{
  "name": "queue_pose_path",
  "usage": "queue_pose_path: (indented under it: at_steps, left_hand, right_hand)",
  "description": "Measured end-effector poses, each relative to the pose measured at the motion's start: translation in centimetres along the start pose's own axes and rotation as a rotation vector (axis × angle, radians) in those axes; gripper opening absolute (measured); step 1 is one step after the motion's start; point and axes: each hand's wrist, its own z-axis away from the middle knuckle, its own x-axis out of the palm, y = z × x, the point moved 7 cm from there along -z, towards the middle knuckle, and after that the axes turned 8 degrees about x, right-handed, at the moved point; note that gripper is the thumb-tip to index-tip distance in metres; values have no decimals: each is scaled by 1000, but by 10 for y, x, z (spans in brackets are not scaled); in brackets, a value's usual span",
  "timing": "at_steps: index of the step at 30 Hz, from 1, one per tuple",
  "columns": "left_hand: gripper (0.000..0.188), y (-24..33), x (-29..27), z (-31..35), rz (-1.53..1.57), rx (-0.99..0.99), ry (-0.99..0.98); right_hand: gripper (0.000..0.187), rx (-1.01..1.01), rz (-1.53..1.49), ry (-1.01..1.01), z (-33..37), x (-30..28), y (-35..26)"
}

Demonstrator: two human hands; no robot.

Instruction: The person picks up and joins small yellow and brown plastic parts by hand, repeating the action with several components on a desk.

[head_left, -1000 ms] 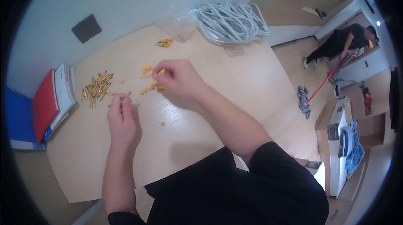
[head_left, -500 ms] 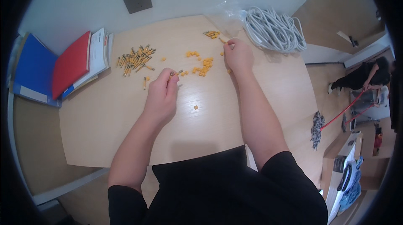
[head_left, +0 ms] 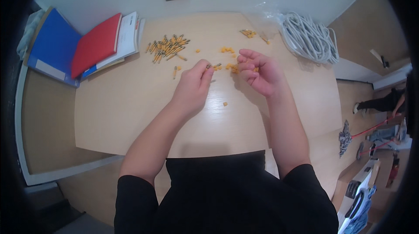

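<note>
My left hand (head_left: 194,83) is closed in a pinch around small yellow sticks with dark ends (head_left: 211,66), which poke out past the thumb. To its right, my right hand (head_left: 262,74) hovers with its fingers apart and half curled, nothing visible in them. Partly behind those fingers lie small yellow caps (head_left: 227,49), several of them in a loose cluster. A dense pile of yellow sticks with dark tips (head_left: 167,48) rests at the back left. Further right sits a smaller group of such sticks (head_left: 248,33), with one lone stick (head_left: 266,39) beside it.
A coiled grey cable (head_left: 307,37) and a clear plastic bag (head_left: 265,15) are at the back right. Blue and red folders (head_left: 96,42) with papers lean at the left. One yellow cap (head_left: 225,103) lies near me on the table. People with mops (head_left: 345,138) stand off to the right.
My right hand has let go of a stick beside the small back group, come back toward the caps and opened its fingers. My left hand keeps its pinch. The whole view has shifted.
</note>
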Motion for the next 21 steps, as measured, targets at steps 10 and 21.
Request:
queue_pose_path:
  at_steps: [10, 21]
  left_hand:
    - [14, 8, -5, 2, -36, 94, -23]
    - [10, 9, -3, 3, -56, 193, -29]
  right_hand:
    - [23, 142, 258, -61, -6, 17, 43]
    - [21, 54, 383, -136, 0, 29, 39]
